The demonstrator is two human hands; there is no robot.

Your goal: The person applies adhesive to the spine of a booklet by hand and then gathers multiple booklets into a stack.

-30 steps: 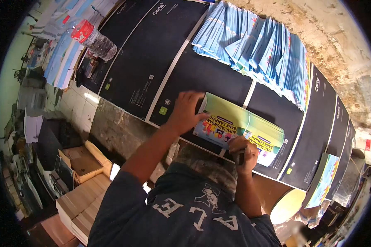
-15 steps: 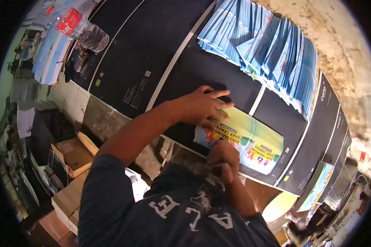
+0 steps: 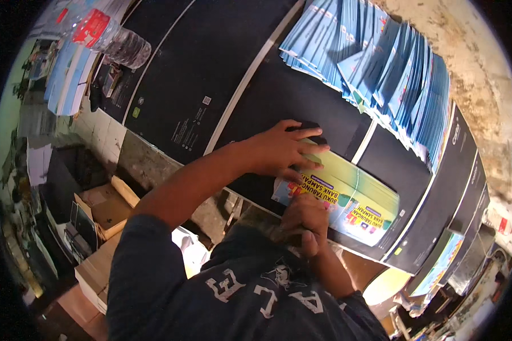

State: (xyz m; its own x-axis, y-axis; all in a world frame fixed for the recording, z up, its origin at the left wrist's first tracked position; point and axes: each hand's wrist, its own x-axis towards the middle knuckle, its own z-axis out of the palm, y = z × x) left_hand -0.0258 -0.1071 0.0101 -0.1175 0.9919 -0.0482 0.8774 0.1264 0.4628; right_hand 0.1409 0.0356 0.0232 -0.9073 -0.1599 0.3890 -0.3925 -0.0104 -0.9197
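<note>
A printed cover sheet [image 3: 375,190], yellow-green along its far side and light blue along its near side, lies flat on the black table covering. Two matching panels with yellow lettering sit side by side on it. My left hand [image 3: 287,150] rests over the sheet's left end with its fingers spread, partly hiding that end. Close below it, my right hand [image 3: 307,219] is closed, knuckles up, over the sheet's near edge. Whatever its curled fingers may hold is hidden beneath them.
Blue booklets [image 3: 375,68] stand in a long fanned row along the far side. A water bottle [image 3: 111,37] with a red label lies at the upper left. An open cardboard box [image 3: 105,210] is at the lower left. Another printed stack [image 3: 438,264] sits at the right end.
The view has shifted slightly. My right hand has slid a little leftward along the sheet's near edge, still closed. My left hand stays spread over the left end.
</note>
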